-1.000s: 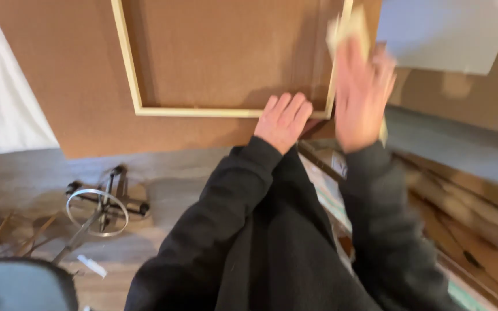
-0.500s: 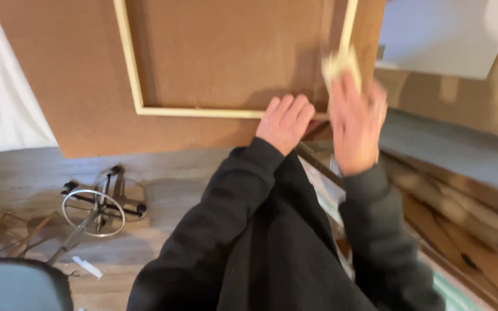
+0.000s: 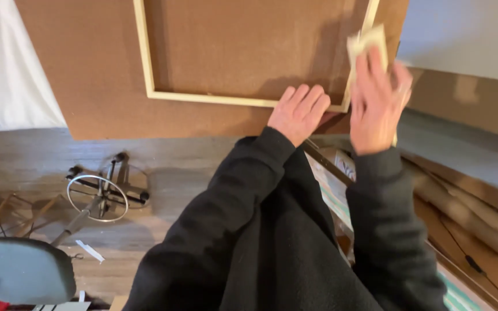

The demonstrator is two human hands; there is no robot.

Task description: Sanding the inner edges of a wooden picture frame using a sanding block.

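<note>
Sandpaper [image 3: 366, 41] is pinched in your right hand [image 3: 377, 103] against the frame's [image 3: 145, 63] upright right rail (left hand [image 3: 298, 112] flat, bracing the corner).

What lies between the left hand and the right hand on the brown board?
In the head view, the corner of the pale wooden frame lies between the left hand and the right hand, over the brown board.

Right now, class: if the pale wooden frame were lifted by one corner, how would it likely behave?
The wooden frame looks thin-railed and open in the middle, so probably light and slightly springy. The left hand rests flat on its corner, suggesting it might slide on the smooth brown board if pushed.
</note>
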